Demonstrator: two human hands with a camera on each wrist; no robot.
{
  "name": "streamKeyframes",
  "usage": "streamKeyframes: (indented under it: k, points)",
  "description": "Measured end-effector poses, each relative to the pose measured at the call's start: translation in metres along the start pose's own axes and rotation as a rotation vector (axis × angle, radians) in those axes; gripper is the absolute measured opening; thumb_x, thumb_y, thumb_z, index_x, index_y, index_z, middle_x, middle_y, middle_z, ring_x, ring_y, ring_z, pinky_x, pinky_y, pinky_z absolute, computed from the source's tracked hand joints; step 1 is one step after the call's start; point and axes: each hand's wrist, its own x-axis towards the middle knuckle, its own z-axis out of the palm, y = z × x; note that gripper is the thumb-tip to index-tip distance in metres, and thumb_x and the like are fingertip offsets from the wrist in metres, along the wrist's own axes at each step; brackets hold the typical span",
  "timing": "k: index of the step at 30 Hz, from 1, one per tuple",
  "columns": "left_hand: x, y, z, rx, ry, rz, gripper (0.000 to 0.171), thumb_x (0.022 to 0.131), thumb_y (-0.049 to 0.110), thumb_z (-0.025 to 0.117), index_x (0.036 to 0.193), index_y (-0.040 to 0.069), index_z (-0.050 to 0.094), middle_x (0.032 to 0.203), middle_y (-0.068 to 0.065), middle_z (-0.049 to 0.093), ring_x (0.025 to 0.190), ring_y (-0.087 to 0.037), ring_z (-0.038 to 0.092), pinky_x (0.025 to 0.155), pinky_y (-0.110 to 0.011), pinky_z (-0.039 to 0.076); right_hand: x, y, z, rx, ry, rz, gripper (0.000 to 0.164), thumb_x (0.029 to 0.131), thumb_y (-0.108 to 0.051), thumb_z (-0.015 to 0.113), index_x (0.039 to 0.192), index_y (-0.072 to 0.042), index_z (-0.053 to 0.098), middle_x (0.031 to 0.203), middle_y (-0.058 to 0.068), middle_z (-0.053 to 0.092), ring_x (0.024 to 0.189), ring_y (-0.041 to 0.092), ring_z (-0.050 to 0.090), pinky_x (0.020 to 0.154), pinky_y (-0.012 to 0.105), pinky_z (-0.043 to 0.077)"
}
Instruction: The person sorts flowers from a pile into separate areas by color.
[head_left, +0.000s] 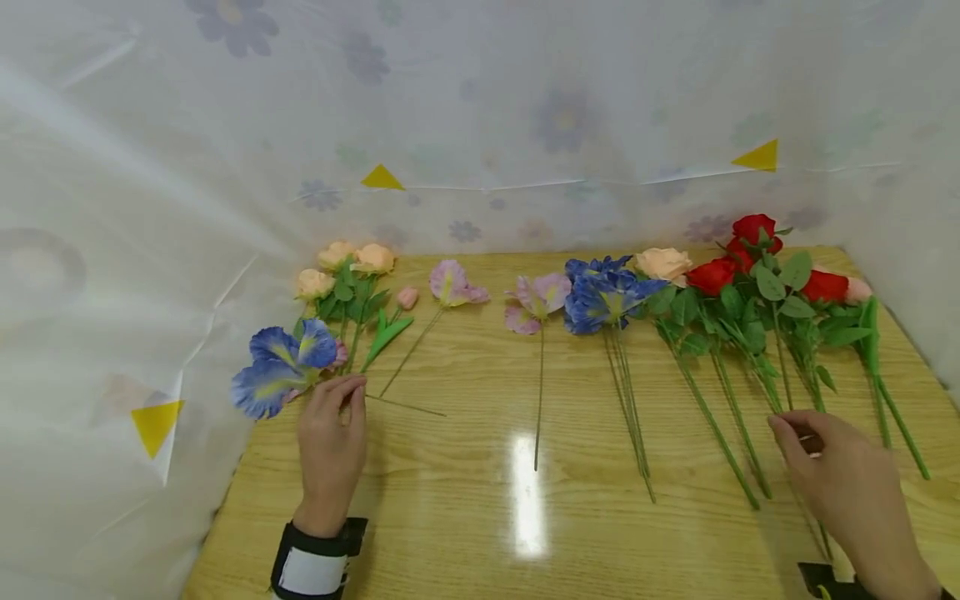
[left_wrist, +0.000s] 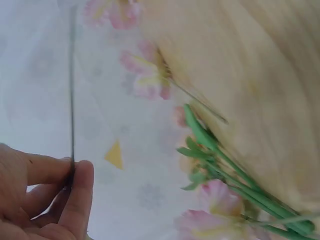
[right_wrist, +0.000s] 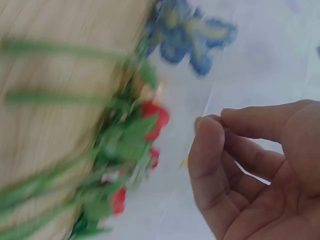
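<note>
At the table's left side my left hand (head_left: 333, 433) pinches the thin stem of a blue iris (head_left: 277, 367). Its bloom points left, and the bare stem (left_wrist: 72, 110) stands out from the fingertips in the left wrist view. Pink petals (head_left: 340, 357) peek out beside the bloom. On the right, my right hand (head_left: 847, 475) hovers by the stems of the red roses (head_left: 753, 229), fingers loosely bent and the thumb tip close to the forefinger. In the right wrist view nothing shows between those fingers (right_wrist: 207, 135), while the roses lie behind them.
Peach roses (head_left: 375, 259) and a pink tulip (head_left: 407, 297) lie at the back left. Two pink irises (head_left: 450, 283) (head_left: 540, 300), blue irises (head_left: 607, 296) and a peach rose (head_left: 663, 264) spread across the wooden table (head_left: 450, 500). White sheeting (head_left: 480, 100) borders it behind and at both sides.
</note>
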Motion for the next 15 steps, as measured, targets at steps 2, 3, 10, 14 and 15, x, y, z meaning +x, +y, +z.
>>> streamKeyframes:
  k: [2, 3, 10, 14, 15]
  points:
    - [0.001, 0.010, -0.001, -0.039, -0.017, 0.022, 0.014, 0.089, -0.006, 0.065, 0.102, -0.004, 0.070, 0.102, -0.015, 0.064, 0.088, -0.026, 0.064, 0.075, -0.019, 0.049, -0.003, -0.021, 0.006, 0.067, 0.009, -0.082, 0.012, 0.091, -0.010, 0.069, 0.096, 0.001, 0.070, 0.077, 0.011, 0.068, 0.061, 0.014, 0.061, 0.049, 0.021, 0.046]
    - [0.001, 0.015, -0.001, -0.053, -0.028, 0.039, 0.015, 0.089, -0.007, 0.065, 0.103, -0.003, 0.069, 0.102, -0.014, 0.064, 0.088, -0.025, 0.064, 0.076, -0.016, 0.048, -0.005, -0.032, 0.011, 0.115, 0.005, -0.126, 0.009, 0.090, -0.009, 0.070, 0.096, -0.002, 0.070, 0.078, 0.007, 0.068, 0.062, 0.012, 0.061, 0.051, 0.019, 0.047]
    - [-0.001, 0.056, 0.007, -0.292, -0.181, 0.175, 0.020, 0.088, -0.010, 0.065, 0.105, 0.000, 0.068, 0.106, -0.009, 0.064, 0.091, -0.020, 0.064, 0.082, -0.015, 0.048, -0.028, -0.110, 0.051, 0.584, -0.316, -0.229, 0.023, 0.101, -0.007, 0.053, 0.122, -0.011, 0.062, 0.093, -0.007, 0.064, 0.072, 0.004, 0.061, 0.058, 0.026, 0.053]
    - [-0.007, 0.076, 0.015, -0.434, -0.281, 0.210, 0.022, 0.089, -0.009, 0.064, 0.105, 0.005, 0.068, 0.108, -0.006, 0.064, 0.093, -0.017, 0.065, 0.082, -0.017, 0.050, -0.035, -0.145, 0.070, 0.676, -0.419, -0.349, 0.032, 0.102, -0.008, 0.051, 0.133, -0.010, 0.056, 0.106, -0.005, 0.064, 0.084, 0.005, 0.063, 0.067, 0.027, 0.055]
    - [-0.009, 0.080, 0.017, -0.462, -0.303, 0.222, 0.023, 0.089, -0.009, 0.064, 0.105, 0.006, 0.068, 0.108, -0.006, 0.064, 0.094, -0.017, 0.065, 0.082, -0.018, 0.050, -0.036, -0.152, 0.074, 0.684, -0.431, -0.377, 0.032, 0.102, -0.009, 0.051, 0.133, -0.009, 0.056, 0.108, -0.005, 0.064, 0.086, 0.005, 0.063, 0.069, 0.027, 0.055]
